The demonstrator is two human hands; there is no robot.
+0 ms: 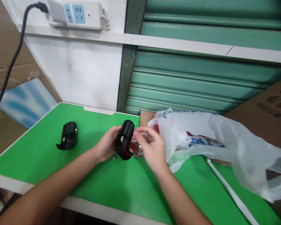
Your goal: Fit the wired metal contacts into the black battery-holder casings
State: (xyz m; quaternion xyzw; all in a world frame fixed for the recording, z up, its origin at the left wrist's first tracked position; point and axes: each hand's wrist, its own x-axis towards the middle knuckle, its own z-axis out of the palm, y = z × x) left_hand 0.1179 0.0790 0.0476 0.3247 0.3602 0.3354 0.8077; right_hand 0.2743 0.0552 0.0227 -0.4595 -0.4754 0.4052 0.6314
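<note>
My left hand [107, 142] grips a black curved plastic housing [125, 134] from its left side, above the green table. A thin red wire and a small metal contact show on the housing's face. At the housing's right edge, my right hand [152, 145] has thumb and forefinger pinched together; whatever is between them is too small to make out. Beneath the hands lies a pile of small metal parts [138, 153], partly hidden by the right hand. One small part [115, 157] sits apart from the pile, below the housing.
A second black housing [69, 136] with a red wire stands on the green table [96, 184] at left. A white plastic bag [201, 125] and a white strip [231, 190] lie at right. Behind are a power socket [78, 14] and a green shutter [189, 78].
</note>
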